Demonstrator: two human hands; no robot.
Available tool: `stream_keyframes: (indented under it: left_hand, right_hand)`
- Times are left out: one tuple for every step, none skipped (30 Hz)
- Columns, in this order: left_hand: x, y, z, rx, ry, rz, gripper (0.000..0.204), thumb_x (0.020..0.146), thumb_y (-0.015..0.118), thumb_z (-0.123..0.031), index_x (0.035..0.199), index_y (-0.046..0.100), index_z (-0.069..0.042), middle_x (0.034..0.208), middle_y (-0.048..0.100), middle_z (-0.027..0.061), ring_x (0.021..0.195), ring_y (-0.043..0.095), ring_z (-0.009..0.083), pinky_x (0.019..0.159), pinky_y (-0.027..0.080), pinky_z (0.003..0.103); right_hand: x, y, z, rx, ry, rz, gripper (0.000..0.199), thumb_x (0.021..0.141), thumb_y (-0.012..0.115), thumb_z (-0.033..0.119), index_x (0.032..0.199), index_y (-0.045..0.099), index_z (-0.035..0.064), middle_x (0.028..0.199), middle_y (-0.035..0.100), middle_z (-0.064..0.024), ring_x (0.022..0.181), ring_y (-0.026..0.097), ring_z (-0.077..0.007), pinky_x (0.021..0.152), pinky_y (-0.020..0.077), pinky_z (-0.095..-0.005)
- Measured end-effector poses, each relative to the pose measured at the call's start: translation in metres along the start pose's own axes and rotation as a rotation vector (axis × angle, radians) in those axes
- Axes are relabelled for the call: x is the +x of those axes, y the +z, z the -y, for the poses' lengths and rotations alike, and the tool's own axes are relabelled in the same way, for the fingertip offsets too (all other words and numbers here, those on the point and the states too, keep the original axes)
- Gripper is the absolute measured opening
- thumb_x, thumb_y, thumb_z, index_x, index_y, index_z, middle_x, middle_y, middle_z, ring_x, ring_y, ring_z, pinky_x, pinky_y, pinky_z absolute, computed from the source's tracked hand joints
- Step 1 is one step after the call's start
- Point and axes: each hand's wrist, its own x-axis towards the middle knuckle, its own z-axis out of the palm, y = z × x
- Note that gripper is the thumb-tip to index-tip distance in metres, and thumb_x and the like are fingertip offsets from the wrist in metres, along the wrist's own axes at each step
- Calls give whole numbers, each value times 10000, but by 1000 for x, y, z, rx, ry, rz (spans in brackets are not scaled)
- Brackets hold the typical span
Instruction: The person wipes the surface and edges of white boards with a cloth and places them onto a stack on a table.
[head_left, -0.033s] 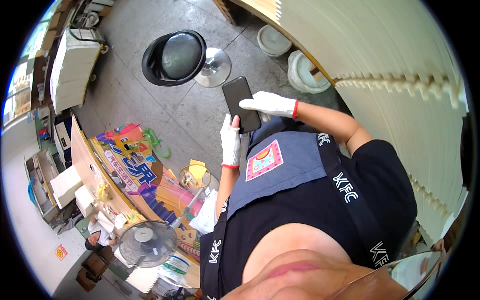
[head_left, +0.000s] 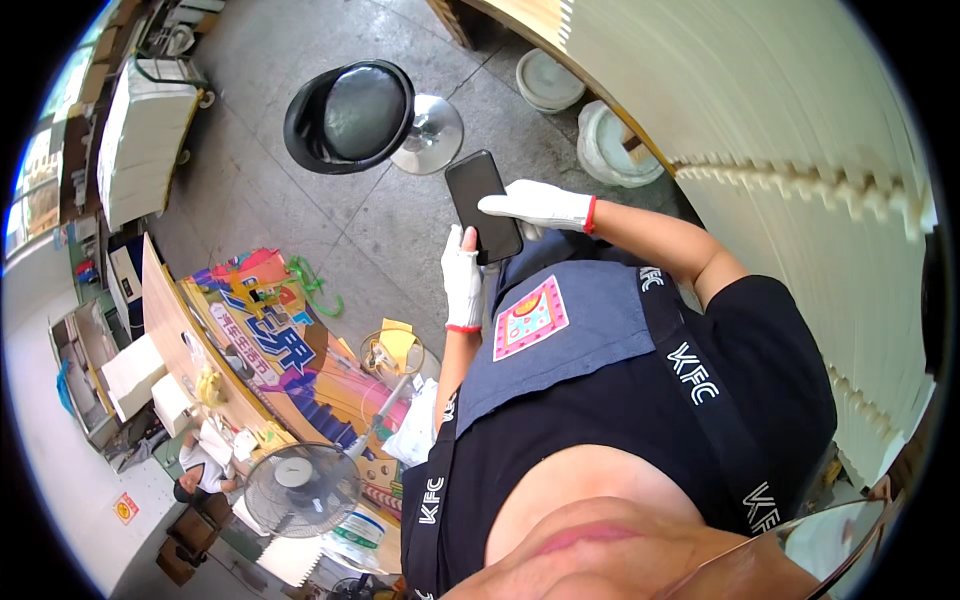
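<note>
White-gloved left hand (head_left: 463, 280) grips a black smartphone (head_left: 482, 206) at centre frame; the right hand (head_left: 535, 204) lies flat across its screen. Slick gloves could let it drop onto the concrete floor (head_left: 300, 210).

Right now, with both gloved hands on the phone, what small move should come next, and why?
Probably a tap with the right hand: its fingers lie across the dark screen of the phone, while the left hand grips the lower edge, so the phone looks steady.

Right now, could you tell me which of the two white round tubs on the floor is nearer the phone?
The larger white tub, beside the stacked sheets; the smaller one lies beyond it.
</note>
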Motion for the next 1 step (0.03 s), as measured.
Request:
stream_keyframes:
  left_hand:
    - [22, -21, 7, -11, -78, 77, 562, 992, 591, -372, 1411, 500, -7, 1172, 635, 72, 1028, 542, 121, 905, 418, 242]
  right_hand:
    - [28, -7, -6, 3, 49, 41, 654, 901, 527, 652, 894, 739, 33, 644, 668, -85, 498, 588, -172, 449, 408, -311]
